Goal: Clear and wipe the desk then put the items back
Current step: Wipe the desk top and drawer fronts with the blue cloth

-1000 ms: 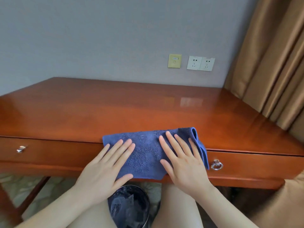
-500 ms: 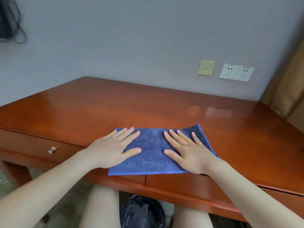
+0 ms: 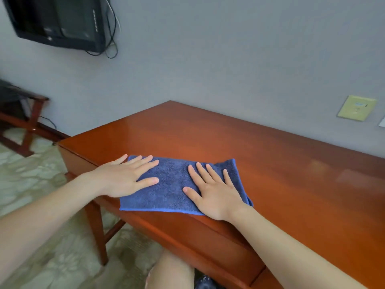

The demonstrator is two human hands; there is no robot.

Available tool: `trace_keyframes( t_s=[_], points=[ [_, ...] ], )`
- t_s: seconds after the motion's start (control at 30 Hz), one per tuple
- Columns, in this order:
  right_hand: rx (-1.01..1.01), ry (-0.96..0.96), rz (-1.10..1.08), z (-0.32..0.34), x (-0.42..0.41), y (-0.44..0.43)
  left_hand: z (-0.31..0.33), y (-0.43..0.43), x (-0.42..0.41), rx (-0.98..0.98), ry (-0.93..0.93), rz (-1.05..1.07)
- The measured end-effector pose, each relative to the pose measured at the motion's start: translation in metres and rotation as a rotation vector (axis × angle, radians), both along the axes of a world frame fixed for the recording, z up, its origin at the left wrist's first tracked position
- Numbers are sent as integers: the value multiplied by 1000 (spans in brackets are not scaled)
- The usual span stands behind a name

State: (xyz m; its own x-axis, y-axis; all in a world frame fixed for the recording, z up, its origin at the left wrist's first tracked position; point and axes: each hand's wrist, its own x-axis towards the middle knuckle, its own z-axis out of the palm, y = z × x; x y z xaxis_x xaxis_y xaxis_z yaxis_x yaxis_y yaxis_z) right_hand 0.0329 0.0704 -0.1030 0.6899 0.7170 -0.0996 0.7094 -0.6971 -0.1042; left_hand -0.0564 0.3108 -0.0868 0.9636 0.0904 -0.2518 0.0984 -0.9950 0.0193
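**Cloth pressed flat on the worktop under both hands**

A blue terry cloth [image 3: 170, 184] is spread flat on the glossy red-brown wooden worktop [image 3: 291, 174], near its left end and close to the front edge, with the near hem lying along that edge. The right end of the cloth is bunched into a slight fold.

The left hand [image 3: 125, 178] is laid palm down on the left part of the cloth. Its fingers [image 3: 145, 162] are straight and slightly spread, and the thumb is stretched out over the fabric. The heel of this hand is placed on the bare wood just beside the cloth. The right hand [image 3: 216, 197] is laid palm down on the right part, its fingers [image 3: 203, 172] likewise straight and fanned. Nothing is gripped by either hand. The hands are set apart, and a strip of blue fabric is exposed between the two thumbs.

Behind the worktop a grey wall [image 3: 229, 59] is seen. A pale yellow wall plate [image 3: 356, 108] is mounted on it at the right. A black television [image 3: 58, 19] is fixed at the upper left, with dark cables [image 3: 113, 42] hanging from its right side. At the far left a wooden stand [image 3: 31, 122] is placed on patterned carpet [image 3: 31, 178]. A bare knee [image 3: 173, 270] is visible below the front edge of the worktop.
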Motion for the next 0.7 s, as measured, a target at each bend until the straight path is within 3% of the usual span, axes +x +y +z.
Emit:
trace_keyframes(
  t_s=[0.2,0.37,0.53,0.7],
  points=[
    [2,0,80,-3,6,89,-7,45,1,-133,-100,293],
    [0,-12,145,-3,7,146,-30,95,-15,-100,-262,347],
    [-1,-12,190,-5,8,200,-52,141,-20,-208,-508,448],
    [1,-21,216,-4,7,250,-73,169,-2,-640,-881,603]
  ],
)
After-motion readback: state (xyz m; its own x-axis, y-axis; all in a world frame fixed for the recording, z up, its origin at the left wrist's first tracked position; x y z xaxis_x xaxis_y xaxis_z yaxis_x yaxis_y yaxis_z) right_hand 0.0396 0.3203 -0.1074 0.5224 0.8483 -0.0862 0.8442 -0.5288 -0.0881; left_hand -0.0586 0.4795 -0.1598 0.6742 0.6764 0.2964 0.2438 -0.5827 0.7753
